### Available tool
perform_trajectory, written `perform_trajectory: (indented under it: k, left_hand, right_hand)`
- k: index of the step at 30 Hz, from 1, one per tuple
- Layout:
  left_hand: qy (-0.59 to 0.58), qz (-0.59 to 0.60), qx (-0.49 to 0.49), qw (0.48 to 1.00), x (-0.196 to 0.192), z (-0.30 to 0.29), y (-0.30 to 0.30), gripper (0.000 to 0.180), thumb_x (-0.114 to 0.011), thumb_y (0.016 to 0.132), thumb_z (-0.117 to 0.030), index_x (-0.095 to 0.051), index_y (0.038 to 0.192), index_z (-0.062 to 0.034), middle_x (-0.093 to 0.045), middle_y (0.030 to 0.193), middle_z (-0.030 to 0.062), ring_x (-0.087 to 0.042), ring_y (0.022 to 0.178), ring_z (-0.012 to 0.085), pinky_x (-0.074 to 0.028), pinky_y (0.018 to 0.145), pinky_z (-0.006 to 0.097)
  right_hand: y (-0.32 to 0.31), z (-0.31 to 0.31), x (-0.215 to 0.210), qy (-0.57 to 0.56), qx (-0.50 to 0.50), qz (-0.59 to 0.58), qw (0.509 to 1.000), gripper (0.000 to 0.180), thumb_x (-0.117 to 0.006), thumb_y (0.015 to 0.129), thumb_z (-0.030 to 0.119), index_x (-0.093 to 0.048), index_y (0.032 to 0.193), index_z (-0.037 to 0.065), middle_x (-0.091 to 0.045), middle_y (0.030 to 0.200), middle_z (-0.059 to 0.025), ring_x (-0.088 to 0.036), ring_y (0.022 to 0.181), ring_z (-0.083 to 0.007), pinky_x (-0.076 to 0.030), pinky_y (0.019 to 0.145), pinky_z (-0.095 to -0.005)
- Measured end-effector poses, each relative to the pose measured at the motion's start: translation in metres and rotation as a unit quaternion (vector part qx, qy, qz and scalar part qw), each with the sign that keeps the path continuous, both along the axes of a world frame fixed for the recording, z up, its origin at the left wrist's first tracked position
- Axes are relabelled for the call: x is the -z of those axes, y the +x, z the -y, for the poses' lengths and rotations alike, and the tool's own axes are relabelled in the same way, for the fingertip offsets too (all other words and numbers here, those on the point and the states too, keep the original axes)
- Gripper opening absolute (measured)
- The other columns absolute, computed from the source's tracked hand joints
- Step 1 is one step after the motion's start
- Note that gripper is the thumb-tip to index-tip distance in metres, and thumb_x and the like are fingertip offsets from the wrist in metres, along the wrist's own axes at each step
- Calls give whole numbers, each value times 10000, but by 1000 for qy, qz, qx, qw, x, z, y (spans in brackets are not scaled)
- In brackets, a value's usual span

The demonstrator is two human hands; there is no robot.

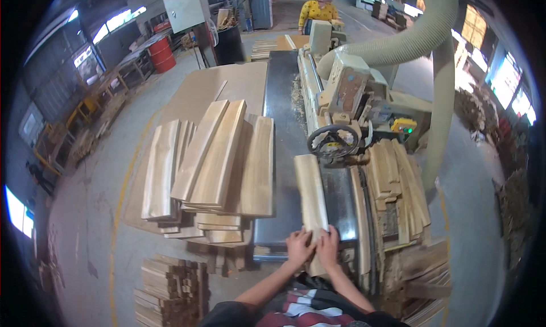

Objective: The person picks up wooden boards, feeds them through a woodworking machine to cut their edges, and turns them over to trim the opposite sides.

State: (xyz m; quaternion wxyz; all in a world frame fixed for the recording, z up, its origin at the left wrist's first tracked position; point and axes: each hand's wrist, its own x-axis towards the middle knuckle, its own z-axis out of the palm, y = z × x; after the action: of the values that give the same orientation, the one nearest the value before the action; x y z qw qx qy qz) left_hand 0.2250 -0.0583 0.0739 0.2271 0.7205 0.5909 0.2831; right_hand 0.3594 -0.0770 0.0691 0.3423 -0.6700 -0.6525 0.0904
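A pale wooden board (310, 187) lies lengthwise on the dark metal machine table (281, 227), its near end overhanging the front edge towards me. My left hand (300, 246) grips the board's left side close to that end. Against its right side, my right hand (327, 247) is closed, with the fingers partly hidden. Beyond the board's far end, on the right, stands a woodworking machine with a black handwheel (333, 141). To the left of the metal table, a stack of wooden boards (213, 162) rests on a brown panel (239, 79).
Narrow offcuts (392, 179) are heaped right of the table. A thick ribbed hose (392, 48) arches over the machine. More wood pieces (165, 290) are stacked at lower left. At the machine's far end stands a person in a yellow top (316, 13). A red drum (162, 55) stands far left.
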Motion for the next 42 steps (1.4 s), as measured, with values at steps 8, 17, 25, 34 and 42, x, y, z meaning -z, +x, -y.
perform_trajectory:
  k: [8, 17, 25, 34, 42]
  left_hand:
    - [-30, 42, 119, 992, 10, -36, 20, 657, -691, 803, -327, -524, 1405, -122, -503, 1426, 186, -368, 1373, 392, -236, 1088, 614]
    - [31, 5, 258, 966, 37, -38, 61, 571, -378, 1016, -392, -375, 1519, -123, -291, 1607, 85, -217, 1471, 427, -132, 1128, 684]
    - [-141, 33, 187, 972, -17, -35, 65, 932, -442, 914, -663, -284, 1509, 37, -330, 1535, 289, -220, 1486, 378, -93, 1172, 580]
    - [-59, -4, 105, 993, -11, -151, 70, 946, -531, 863, -657, -357, 1468, 49, -430, 1483, 244, -280, 1468, 344, -161, 1165, 577]
    - [-190, 8, 251, 949, -25, -208, 55, 979, -620, 839, -612, -296, 1527, 5, -321, 1584, 172, -209, 1509, 256, -114, 1201, 510]
  right_hand:
    - [7, 24, -36, -60, -44, 29, 997, 436, -505, 971, 149, -494, 1380, -2, -549, 1357, -224, -506, 1287, -364, -399, 1086, -448]
    - [45, 35, -11, -142, 65, 83, 984, 465, -459, 931, 106, -505, 1373, -29, -454, 1449, -258, -421, 1374, -364, -275, 1181, -439]
    - [47, 38, -30, -12, 46, 112, 993, 445, -653, 735, 101, -669, 1174, 27, -540, 1414, -140, -497, 1320, -329, -409, 1076, -470]
    - [35, -101, -59, -156, 67, -76, 983, 406, -601, 858, 106, -603, 1253, 10, -623, 1249, -223, -545, 1236, -378, -426, 1054, -454]
    - [57, -127, -24, -1, 29, 82, 996, 284, -611, 883, 78, -709, 1143, 19, -619, 1321, -153, -520, 1310, -318, -402, 1100, -445]
